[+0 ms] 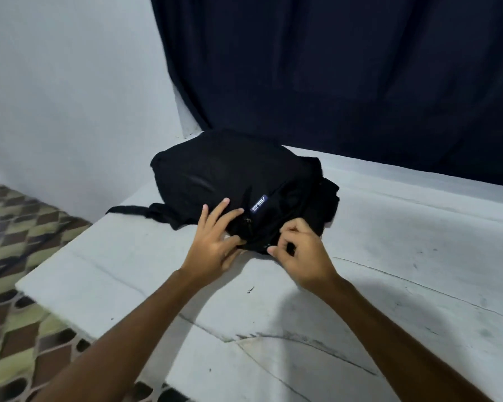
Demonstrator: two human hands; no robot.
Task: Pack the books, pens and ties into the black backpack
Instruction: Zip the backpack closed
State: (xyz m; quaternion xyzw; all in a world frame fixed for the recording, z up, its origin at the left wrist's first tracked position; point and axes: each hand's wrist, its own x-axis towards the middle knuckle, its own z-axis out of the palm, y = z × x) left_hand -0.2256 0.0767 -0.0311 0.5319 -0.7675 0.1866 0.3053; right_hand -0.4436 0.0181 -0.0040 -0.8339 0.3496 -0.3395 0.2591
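Observation:
The black backpack lies flat on the white table, a small blue logo tag facing me and one strap trailing off to the left. My left hand rests on the near end of the backpack, fingers spread over the fabric and thumb tucked against its edge. My right hand pinches the backpack's near edge with curled fingers, at the zip line. No books, pens or ties show; the backpack's inside is hidden.
A dark blue curtain hangs behind the table and a white wall stands at the left. The table's left edge drops to a patterned tiled floor. Bare scuffed tabletop spreads to the right and near side.

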